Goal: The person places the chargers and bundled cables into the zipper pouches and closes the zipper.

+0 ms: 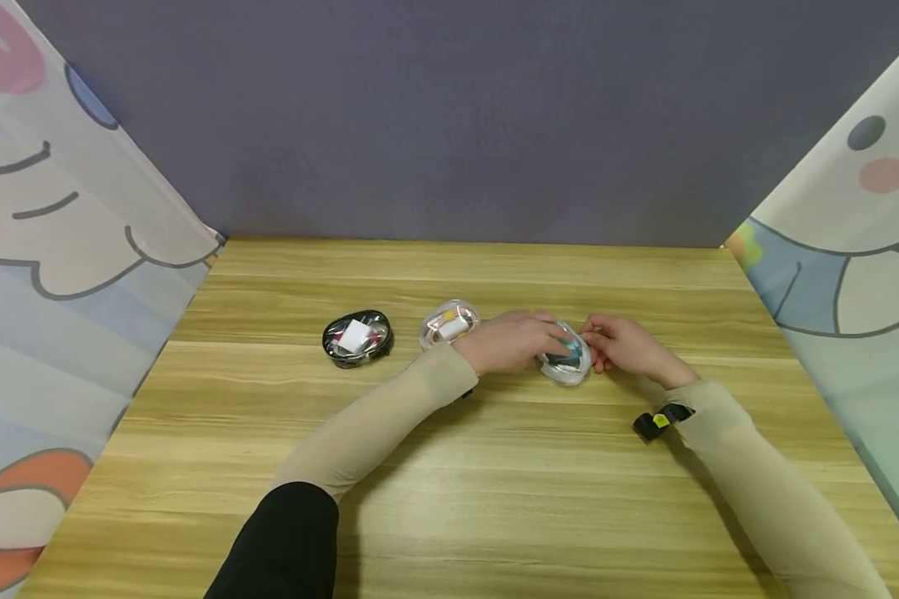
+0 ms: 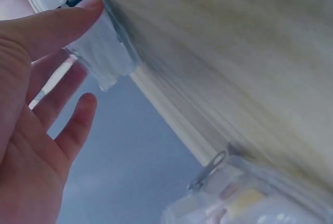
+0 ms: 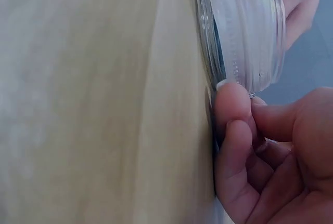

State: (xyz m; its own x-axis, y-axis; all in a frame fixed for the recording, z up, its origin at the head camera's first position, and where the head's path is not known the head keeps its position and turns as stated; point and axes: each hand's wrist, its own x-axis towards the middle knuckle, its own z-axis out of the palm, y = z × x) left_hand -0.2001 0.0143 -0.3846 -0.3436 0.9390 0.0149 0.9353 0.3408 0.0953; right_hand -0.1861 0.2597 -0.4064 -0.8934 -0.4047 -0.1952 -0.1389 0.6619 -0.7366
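On the table a clear oval zipper pouch (image 1: 569, 372) with blue-green contents lies between the two hands. My left hand (image 1: 508, 342) reaches over its left side and holds it, with the thumb (image 2: 78, 18) on one face and fingers around the other. From the right, my right hand (image 1: 631, 346) pinches the zipper pull at the rim of the clear pouch (image 3: 244, 31) between thumb and forefinger; its other fingers are curled, and the pull is mostly hidden. Just left of the left hand sits a second clear pouch (image 1: 436, 326) with a white and yellow item inside.
Farther left lies a black-trimmed clear pouch (image 1: 357, 339) with a white square showing. A grey panel (image 1: 464, 125) rises behind the wooden table (image 1: 494, 491). Cartoon-printed cloths (image 1: 112, 216) hang on both sides. A black strap (image 1: 661, 419) circles the right wrist.
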